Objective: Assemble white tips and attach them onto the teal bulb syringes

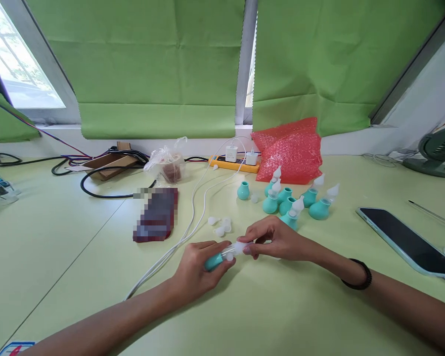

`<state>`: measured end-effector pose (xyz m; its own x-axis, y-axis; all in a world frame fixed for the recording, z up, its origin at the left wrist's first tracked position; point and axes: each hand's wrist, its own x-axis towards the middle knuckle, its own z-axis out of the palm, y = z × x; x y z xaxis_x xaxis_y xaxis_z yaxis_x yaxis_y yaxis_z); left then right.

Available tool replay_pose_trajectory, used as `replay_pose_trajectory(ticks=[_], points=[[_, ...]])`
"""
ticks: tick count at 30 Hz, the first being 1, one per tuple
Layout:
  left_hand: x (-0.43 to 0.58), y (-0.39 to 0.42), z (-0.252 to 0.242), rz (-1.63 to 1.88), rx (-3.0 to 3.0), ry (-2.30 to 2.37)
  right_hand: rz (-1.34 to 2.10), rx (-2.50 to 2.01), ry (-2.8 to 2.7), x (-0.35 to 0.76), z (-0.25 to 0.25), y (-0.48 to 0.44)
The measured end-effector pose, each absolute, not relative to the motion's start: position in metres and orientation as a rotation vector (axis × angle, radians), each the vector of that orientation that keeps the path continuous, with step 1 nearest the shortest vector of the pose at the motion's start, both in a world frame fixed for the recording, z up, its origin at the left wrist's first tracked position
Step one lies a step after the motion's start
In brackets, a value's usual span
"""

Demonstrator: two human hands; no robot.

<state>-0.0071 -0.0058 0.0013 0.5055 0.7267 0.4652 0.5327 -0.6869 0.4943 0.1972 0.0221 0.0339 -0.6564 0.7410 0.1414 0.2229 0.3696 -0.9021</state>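
Judged teal bulb (213, 262) light, probably soft and easily squashed, clear neck (228, 251) stiffer and perhaps slippery; best taken by neck. Held bulb in closed left hand (200, 266), teal end toward palm; pinched white nozzle (240, 246) between thumb and fingertips of right hand (272, 240). Saw neck bridging both grips, over pale green table (282, 311).

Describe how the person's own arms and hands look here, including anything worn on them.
The left hand and right hand wear no gloves. The left forearm and right forearm show no sleeves. A dark, narrow, rounded band circles the right one near the wrist; whether bracelet or hair tie, I cannot tell. No watch shows on either.
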Motion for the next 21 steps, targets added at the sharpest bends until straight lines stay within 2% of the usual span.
replay_pose_trajectory(ticks=[8,21], points=[[-0.008,-0.007,-0.001,0.995,2.601,0.979,1.468,-0.768,-2.018,0.197,0.021,0.026],[-0.007,-0.010,0.000,1.173,2.664,0.930,1.430,-0.703,-1.925,0.190,0.016,0.020]])
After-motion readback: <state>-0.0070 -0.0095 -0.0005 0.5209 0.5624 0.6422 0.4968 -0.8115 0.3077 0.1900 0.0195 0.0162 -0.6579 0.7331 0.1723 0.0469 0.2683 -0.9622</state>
